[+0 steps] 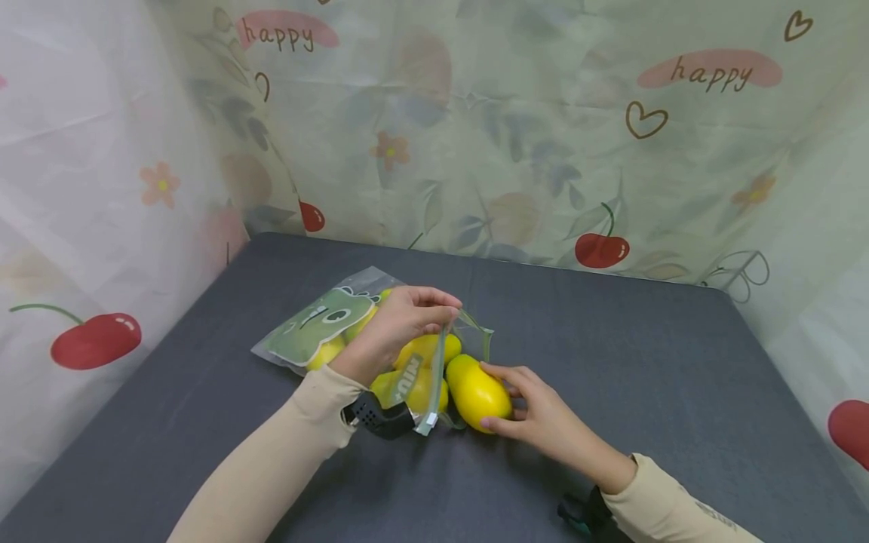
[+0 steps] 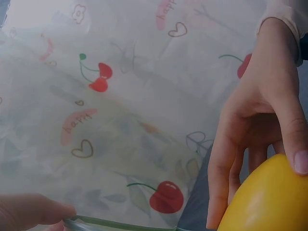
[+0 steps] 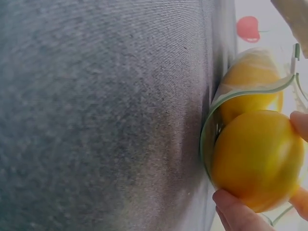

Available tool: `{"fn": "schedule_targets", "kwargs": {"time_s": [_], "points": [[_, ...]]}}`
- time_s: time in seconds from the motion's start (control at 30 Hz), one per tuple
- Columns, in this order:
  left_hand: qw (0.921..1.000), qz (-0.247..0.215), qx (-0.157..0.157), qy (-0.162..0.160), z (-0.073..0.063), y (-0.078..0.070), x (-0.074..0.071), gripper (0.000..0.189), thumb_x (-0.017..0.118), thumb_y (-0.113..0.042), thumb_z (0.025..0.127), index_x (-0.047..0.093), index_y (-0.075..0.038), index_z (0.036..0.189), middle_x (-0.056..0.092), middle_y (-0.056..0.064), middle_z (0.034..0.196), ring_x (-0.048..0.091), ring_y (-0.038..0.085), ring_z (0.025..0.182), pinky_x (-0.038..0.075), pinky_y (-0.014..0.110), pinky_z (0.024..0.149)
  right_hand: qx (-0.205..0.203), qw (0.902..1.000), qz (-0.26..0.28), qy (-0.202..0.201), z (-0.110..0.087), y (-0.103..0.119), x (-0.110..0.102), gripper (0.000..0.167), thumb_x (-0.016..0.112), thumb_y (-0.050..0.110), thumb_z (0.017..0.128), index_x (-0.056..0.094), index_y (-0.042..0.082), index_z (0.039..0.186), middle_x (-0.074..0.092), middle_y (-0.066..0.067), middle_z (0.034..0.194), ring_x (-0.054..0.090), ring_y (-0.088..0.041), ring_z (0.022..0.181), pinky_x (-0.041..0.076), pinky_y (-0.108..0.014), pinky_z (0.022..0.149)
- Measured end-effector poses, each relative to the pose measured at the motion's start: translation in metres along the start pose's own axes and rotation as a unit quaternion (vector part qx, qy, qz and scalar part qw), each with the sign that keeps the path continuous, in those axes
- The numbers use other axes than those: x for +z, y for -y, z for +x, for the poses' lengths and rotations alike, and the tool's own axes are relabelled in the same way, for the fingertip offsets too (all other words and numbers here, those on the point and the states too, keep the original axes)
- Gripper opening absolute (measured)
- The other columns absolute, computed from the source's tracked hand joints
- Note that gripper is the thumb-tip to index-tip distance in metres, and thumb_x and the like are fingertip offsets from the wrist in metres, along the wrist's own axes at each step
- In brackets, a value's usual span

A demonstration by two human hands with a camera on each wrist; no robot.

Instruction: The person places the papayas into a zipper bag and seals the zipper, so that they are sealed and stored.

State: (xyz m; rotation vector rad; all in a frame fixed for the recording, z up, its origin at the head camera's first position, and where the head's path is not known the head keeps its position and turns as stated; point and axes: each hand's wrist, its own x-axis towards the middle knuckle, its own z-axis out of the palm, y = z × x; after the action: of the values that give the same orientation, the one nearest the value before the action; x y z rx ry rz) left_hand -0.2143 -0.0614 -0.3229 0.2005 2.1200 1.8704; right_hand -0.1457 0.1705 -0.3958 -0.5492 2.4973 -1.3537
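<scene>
A clear zip bag with a green cartoon face lies on the table with several yellow mangoes inside. My left hand pinches the upper edge of its mouth, and the bag's rim runs from those fingertips in the left wrist view. In my right hand is one yellow mango, gripped between thumb and fingers right at the bag's mouth. The right wrist view shows this mango within the curve of the green-edged opening, with another mango behind it under the plastic.
A dark grey cloth covers the table. Patterned curtains with cherries and hearts hang behind it and at both sides. A white zip slider sits at the near end of the bag's mouth. Thin wire loops show at the far right corner.
</scene>
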Motion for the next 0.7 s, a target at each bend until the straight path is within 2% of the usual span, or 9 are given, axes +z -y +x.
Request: {"fn": "schedule_targets", "kwargs": {"time_s": [0.27,0.4,0.5,0.7], "points": [[1.0,-0.005,0.0,-0.005,0.001,0.0,0.0,0.02,0.066,-0.013,0.09,0.07,-0.004,0.107,0.069,0.008,0.101,0.06,0.018,0.085,0.052,0.034,0.089,0.001,0.9999,0.014,0.003,0.007,0.002,0.003,0.066,0.077,0.028,0.082,0.046,0.012,0.137,0.048,-0.014,0.139,0.056,-0.035,0.121,0.055,-0.037,0.087],[1.0,-0.006,0.002,-0.008,0.001,0.001,0.0,0.019,0.066,-0.013,0.091,0.07,-0.004,0.107,0.069,0.008,0.101,0.061,0.018,0.085,0.052,0.033,0.089,0.001,0.9998,0.02,-0.004,0.009,0.004,0.007,0.061,0.078,0.028,0.079,0.05,0.011,0.131,0.051,-0.012,0.134,0.056,-0.035,0.12,0.055,-0.034,0.087],[1.0,-0.002,0.004,-0.008,0.001,0.001,0.0,0.02,0.066,-0.013,0.091,0.07,-0.004,0.108,0.069,0.006,0.1,0.061,0.018,0.085,0.052,0.032,0.088,-0.003,0.9998,0.017,-0.01,0.009,0.006,0.01,0.06,0.078,0.027,0.079,0.053,0.013,0.132,0.051,-0.011,0.129,0.057,-0.035,0.117,0.055,-0.032,0.086],[0.9999,-0.003,0.009,-0.006,0.003,0.003,0.0,0.02,0.065,-0.013,0.091,0.07,-0.003,0.108,0.069,0.006,0.099,0.06,0.017,0.084,0.052,0.031,0.085,-0.028,0.9989,-0.03,-0.024,0.01,0.009,0.012,0.058,0.077,0.023,0.081,0.055,0.013,0.134,0.053,-0.01,0.125,0.06,-0.03,0.114,0.054,-0.034,0.09]]}}
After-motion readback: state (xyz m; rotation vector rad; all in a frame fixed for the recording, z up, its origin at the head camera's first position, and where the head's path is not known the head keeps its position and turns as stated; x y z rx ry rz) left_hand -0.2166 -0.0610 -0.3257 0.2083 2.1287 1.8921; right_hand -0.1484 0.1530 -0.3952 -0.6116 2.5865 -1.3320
